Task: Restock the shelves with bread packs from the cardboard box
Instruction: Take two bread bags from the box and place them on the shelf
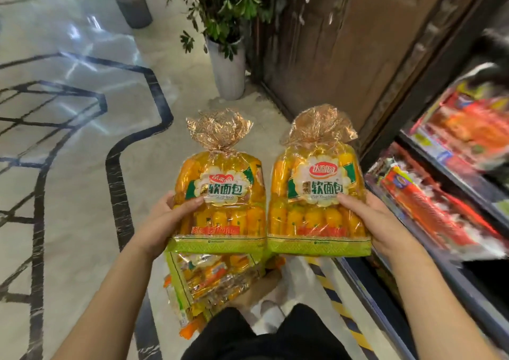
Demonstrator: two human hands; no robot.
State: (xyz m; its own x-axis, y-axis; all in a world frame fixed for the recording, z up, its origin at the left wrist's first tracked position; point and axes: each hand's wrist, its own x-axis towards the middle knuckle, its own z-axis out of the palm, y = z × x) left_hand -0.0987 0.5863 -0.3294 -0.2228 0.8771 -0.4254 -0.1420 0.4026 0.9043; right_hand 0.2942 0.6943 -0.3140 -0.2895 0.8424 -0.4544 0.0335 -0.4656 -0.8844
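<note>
1. A pale stone floor (82,150) with black inlaid lines fills the left side, and a grey planter (135,9) stands at its far edge.
2. A leafy plant in a white pot (228,67) stands further right, by the corner of a dark wooden panel (344,45).
3. The left hand (168,216) grips the left bread pack (224,202) by its left edge. The thumb lies flat across the front by the label, and the other fingers curl behind the pack, out of sight.
4. This left pack is held upright in the air, its tied golden top pointing away and its green bottom strip nearest the person.
5. Lower down, between the forearms, more bread packs (209,279) lie in a loose pile. Whatever holds them is hidden.
6. The right bread pack (316,194) is upright just beside the left one, and their inner edges touch near the bottom.
7. The right hand (369,216) holds it by the right edge, thumb pressed on the front under the label, fingers wrapped behind.
8. Yellow and black striped tape (330,285) runs along the floor below that pack.
9. On the far right the shelves (454,179) carry red packets (429,208), blurred. Both bread packs are near the shelves but not on them.
</note>
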